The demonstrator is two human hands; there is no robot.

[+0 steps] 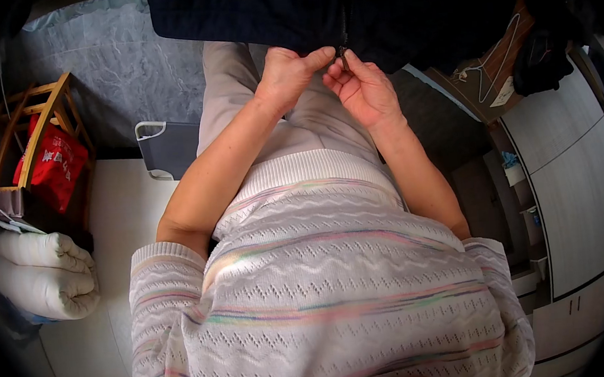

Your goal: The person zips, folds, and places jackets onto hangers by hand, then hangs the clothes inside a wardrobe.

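Observation:
A dark navy jacket (251, 13) lies spread across the top of the view, with its front zipper (344, 27) running down to the hem. At the lower end of that zipper, my left hand (288, 75) is closed, thumb stretched toward the zipper end and fingers curled at the jacket's edge. My right hand (365, 89) pinches the zipper's bottom end between thumb and forefinger, its other fingers curled. The two thumbs nearly meet there. Small zipper parts between the fingertips are partly hidden.
On the left, a wooden rack (44, 110) holds a red bag (52, 164), with rolled white bedding (43, 272) below. A grey folding stool (169, 150) stands beside my leg. At right are a white hanger (482, 68) and a pale cabinet (578, 186).

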